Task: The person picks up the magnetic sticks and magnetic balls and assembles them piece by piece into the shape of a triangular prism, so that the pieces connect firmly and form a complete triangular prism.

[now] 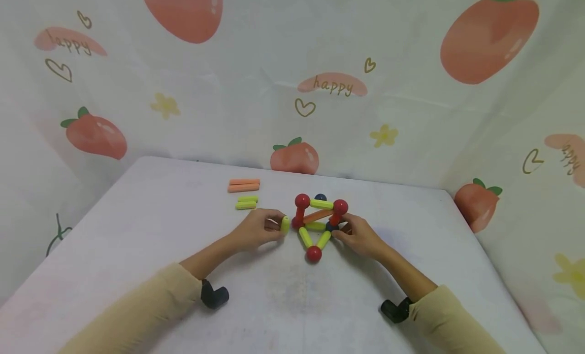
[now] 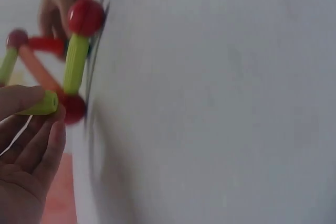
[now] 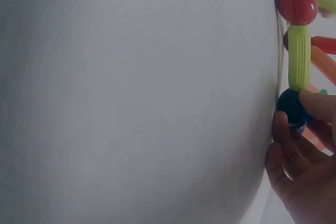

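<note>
A magnetic rod-and-ball structure stands mid-table, with red balls at its top and a red ball (image 1: 314,254) at its front. Two yellow-green rods run back from that front ball, and an orange rod (image 1: 318,216) crosses behind. My left hand (image 1: 258,228) pinches a short yellow-green rod (image 1: 285,225) between thumb and fingers, just left of the structure; its hollow end shows in the left wrist view. On the other side, my right hand (image 1: 363,235) grips the dark blue ball (image 3: 292,106) at the structure's right corner. Another dark blue ball (image 1: 321,197) is partly hidden at the back.
Two orange rods (image 1: 244,188) lie side by side at the back, left of the structure. Nearer sit two short yellow-green rods (image 1: 246,205), beyond my left hand. A patterned cloth (image 1: 228,115) hangs behind the white table (image 1: 283,303).
</note>
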`<state>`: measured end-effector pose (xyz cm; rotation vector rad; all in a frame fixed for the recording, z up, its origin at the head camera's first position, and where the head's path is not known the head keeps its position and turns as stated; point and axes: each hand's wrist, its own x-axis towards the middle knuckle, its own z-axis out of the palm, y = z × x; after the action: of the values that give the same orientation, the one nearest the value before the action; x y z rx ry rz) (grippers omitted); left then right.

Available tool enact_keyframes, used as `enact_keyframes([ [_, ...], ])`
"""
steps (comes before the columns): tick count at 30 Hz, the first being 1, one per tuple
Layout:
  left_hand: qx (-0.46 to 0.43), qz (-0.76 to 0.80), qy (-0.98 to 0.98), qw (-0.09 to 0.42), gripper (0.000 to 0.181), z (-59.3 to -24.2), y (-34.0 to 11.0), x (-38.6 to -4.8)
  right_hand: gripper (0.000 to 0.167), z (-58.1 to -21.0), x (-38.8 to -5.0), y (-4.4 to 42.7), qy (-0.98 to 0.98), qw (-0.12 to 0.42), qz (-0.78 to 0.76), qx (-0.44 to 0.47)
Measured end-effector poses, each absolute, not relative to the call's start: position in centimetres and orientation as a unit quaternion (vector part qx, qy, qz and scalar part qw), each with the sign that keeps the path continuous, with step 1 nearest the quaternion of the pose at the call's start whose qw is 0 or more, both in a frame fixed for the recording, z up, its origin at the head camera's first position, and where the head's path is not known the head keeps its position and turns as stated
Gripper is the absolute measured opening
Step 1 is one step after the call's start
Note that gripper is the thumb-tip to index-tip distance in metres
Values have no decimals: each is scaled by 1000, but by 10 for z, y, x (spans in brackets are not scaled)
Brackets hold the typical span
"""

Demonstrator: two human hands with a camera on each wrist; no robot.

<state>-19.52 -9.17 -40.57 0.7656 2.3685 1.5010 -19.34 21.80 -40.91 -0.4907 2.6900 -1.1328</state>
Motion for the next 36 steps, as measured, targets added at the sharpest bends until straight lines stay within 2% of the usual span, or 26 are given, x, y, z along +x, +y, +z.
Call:
enact_keyframes([
  [9, 330, 516, 778, 138, 35, -400, -41, -183, 39, -410, -193, 219, 899, 88, -392, -175],
  [17, 358, 493, 779, 151, 33, -404, -40, -185, 37, -410, -194, 218, 898, 85, -389, -186],
  [21, 353, 488, 786, 140, 27, -408, -57, -201, 39, -409, -194, 217, 901, 87, -386, -177],
  [27, 285, 469, 826, 130, 20, -408, -75, -236, 41, -408, -193, 218, 904, 94, -381, -170],
  [33, 237, 464, 846, 117, 21, -403, -62, -262, 41, -408, -193, 218, 901, 94, -387, -173],
  [36, 229, 455, 851, 128, 28, -402, -50, -271, 42, -407, -193, 218, 899, 93, -390, -175],
])
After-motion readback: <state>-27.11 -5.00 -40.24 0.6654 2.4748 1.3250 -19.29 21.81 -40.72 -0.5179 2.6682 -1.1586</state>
